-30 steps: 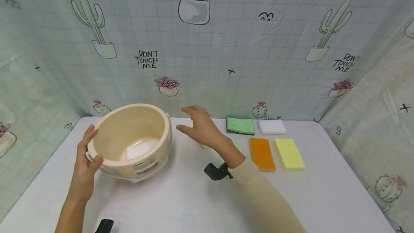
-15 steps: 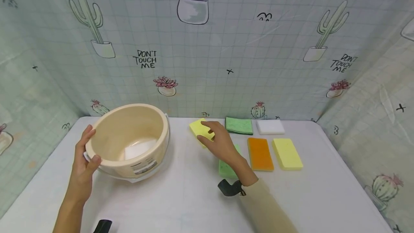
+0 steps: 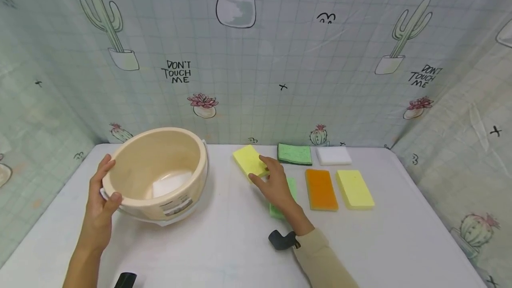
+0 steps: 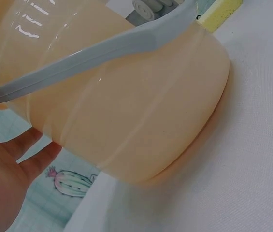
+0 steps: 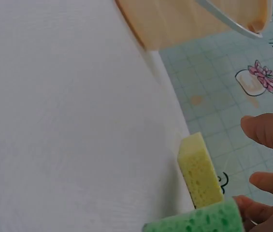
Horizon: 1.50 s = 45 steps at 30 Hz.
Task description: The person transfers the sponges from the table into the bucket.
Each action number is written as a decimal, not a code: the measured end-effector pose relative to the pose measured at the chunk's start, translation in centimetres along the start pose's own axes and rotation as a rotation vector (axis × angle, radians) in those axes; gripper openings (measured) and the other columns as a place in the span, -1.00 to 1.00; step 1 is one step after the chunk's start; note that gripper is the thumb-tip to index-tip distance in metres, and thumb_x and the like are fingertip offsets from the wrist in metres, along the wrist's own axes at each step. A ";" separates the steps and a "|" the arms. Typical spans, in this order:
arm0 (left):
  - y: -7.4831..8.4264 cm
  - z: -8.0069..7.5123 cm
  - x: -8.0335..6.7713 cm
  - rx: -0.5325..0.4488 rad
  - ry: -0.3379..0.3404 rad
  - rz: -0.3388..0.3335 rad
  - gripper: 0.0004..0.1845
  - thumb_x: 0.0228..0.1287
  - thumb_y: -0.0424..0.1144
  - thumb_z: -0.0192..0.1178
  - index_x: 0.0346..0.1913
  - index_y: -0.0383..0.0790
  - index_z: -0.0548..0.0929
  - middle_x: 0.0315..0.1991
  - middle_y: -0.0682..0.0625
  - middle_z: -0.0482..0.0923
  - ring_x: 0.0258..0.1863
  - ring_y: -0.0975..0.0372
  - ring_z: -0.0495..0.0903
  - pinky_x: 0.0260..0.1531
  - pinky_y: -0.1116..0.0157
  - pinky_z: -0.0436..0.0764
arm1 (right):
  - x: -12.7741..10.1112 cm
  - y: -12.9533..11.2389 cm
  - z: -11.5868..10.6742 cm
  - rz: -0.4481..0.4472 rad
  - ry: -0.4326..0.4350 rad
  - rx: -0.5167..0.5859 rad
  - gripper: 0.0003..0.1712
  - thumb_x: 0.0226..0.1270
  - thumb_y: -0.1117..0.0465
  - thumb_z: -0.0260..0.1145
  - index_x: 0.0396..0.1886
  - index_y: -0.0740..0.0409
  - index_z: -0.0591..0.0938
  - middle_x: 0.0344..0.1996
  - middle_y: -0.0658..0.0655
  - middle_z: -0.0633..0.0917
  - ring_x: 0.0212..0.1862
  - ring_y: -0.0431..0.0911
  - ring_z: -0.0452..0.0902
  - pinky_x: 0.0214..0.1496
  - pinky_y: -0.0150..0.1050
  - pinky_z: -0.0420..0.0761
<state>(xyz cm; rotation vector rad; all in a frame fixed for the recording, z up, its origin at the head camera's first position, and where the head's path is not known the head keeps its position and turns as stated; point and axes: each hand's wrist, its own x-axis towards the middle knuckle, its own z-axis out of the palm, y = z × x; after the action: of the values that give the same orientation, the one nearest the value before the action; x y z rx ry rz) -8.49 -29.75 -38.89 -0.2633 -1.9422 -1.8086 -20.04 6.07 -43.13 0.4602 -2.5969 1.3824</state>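
My left hand (image 3: 98,217) grips the near left rim of a cream bucket (image 3: 196,190), thumb at the lip and fingers round the outside. The bucket leans, its mouth facing me, and a white sponge (image 3: 170,184) lies inside at the bottom. In the left wrist view the grey-white handle (image 4: 102,50) crosses the bucket's side. My right hand (image 3: 276,188) hovers with thumb and fingers apart at the right end of a yellow sponge (image 3: 247,159), holding nothing. A light green sponge (image 3: 293,188) lies partly hidden under that hand; its end also shows in the right wrist view.
To the right on the white table (image 3: 224,243) lie an orange sponge (image 3: 321,190) and another yellow sponge (image 3: 355,190). Behind them are a dark-backed green sponge (image 3: 294,154) and a white sponge (image 3: 334,155). A cactus-print cloth (image 3: 256,57) hangs along the back.
My right hand has moved right and down from beside the bucket to the yellow sponge, uncovering most of it. The left hand keeps its hold on the bucket.
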 end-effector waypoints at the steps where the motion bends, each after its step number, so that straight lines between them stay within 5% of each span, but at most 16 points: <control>1: 0.0 0.0 0.1 0.001 0.002 0.003 -0.34 0.32 -0.27 0.09 0.45 -0.17 0.15 0.51 -0.01 -0.19 0.46 0.14 -0.11 0.19 0.56 0.20 | 0.0 0.1 0.1 0.008 0.003 0.000 -0.28 0.23 0.10 0.38 0.34 0.22 0.37 0.26 0.24 0.39 0.05 0.11 0.38 -0.06 -0.08 0.51; 9: -0.1 -0.2 0.0 -0.024 -0.009 0.001 -0.35 0.34 -0.32 0.05 0.46 -0.18 0.14 0.51 0.00 -0.21 0.45 0.15 -0.13 0.20 0.55 0.18 | -0.1 0.5 1.0 0.040 0.034 -0.075 -0.18 0.19 0.09 0.41 0.33 0.39 0.32 0.25 0.35 0.39 0.26 0.21 0.23 0.21 0.06 0.36; 31: -0.2 0.0 0.0 -0.021 -0.002 0.013 -0.33 0.31 -0.26 0.10 0.45 -0.20 0.14 0.51 -0.02 -0.21 0.46 0.14 -0.15 0.24 0.54 0.13 | 0.6 0.4 2.0 0.195 0.071 -0.212 -0.03 -0.02 0.01 0.54 0.32 0.38 0.34 0.18 0.36 0.42 0.21 0.21 0.31 0.16 0.09 0.39; 45: 0.0 0.0 0.1 -0.037 0.000 -0.009 -0.31 0.31 -0.24 0.14 0.45 -0.19 0.13 0.51 -0.01 -0.22 0.45 0.13 -0.13 0.23 0.54 0.16 | 0.6 -0.2 2.1 0.199 0.085 -0.269 -0.09 -0.02 0.06 0.54 0.27 0.41 0.38 0.08 0.34 0.46 0.13 0.17 0.37 0.09 0.02 0.45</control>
<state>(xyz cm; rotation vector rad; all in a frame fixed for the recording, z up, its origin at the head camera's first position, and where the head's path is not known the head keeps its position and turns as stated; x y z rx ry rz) -8.56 -29.72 -38.87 -0.2676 -1.9145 -1.8521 -20.49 4.15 -43.98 0.1041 -2.7614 1.0510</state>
